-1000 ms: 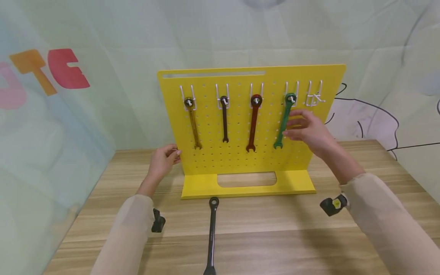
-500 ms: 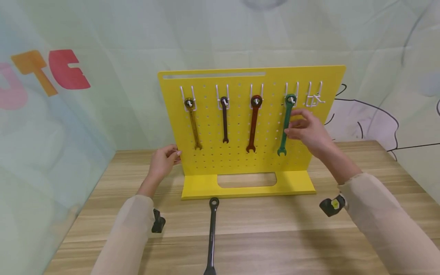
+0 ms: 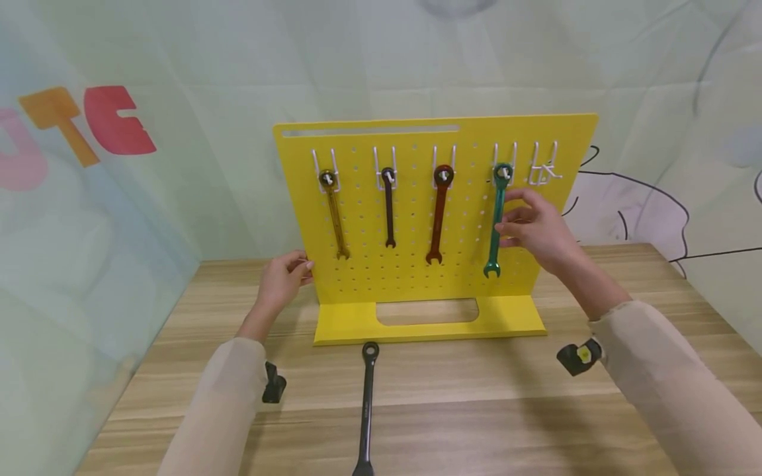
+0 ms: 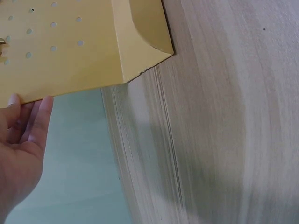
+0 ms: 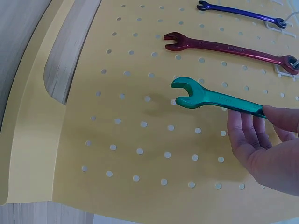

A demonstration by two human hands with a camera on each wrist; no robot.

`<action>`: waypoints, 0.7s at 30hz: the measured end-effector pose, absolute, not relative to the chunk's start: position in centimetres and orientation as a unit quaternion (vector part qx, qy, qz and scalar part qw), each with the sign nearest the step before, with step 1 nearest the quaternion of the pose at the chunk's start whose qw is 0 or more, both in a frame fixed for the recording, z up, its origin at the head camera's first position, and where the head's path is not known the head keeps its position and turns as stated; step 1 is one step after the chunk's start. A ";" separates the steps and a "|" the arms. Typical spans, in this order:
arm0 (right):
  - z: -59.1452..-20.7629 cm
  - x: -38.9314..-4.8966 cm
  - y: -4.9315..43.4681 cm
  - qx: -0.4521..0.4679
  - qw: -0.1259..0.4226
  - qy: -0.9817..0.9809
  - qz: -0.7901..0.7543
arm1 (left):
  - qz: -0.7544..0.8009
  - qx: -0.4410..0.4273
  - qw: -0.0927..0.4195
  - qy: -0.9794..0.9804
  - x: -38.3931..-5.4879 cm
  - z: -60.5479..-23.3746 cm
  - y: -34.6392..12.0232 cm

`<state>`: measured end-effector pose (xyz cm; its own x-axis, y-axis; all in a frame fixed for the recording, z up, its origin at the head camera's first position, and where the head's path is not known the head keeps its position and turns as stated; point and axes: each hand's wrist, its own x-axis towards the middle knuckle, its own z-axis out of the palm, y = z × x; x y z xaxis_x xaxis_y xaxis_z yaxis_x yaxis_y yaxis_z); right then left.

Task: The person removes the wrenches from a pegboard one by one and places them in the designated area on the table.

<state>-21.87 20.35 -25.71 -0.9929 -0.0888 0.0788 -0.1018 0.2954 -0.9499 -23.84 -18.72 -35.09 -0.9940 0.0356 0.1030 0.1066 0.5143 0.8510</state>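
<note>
A green combination wrench hangs by its ring end on a white hook near the right of the yellow pegboard. My right hand pinches its shaft between thumb and fingers; the open end points down, apart from the board's holes in the right wrist view. My left hand holds the pegboard's left edge, with fingertips at that edge in the left wrist view. To the left hang a red wrench, a dark blue wrench and a gold wrench, each on its own hook.
A long black wrench lies on the wooden table before the pegboard's base, its lower end cut off by the frame. Right of the green wrench is a bare white hook. A printed cloth hangs behind.
The green wrench's lower end has swung right and down, from slanting left to hanging nearly straight. My right hand has shifted slightly right with it. The left hand stays put.
</note>
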 end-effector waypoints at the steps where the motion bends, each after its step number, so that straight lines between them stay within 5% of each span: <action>1: -25.7 -21.9 20.3 0.058 0.007 -0.807 0.588 | -0.491 -0.041 0.036 -0.869 -23.8 -35.1 -18.7; 21: -25.3 -21.3 20.7 0.084 0.012 -0.811 0.579 | -0.491 -0.051 0.036 -0.869 -23.9 -35.1 -18.8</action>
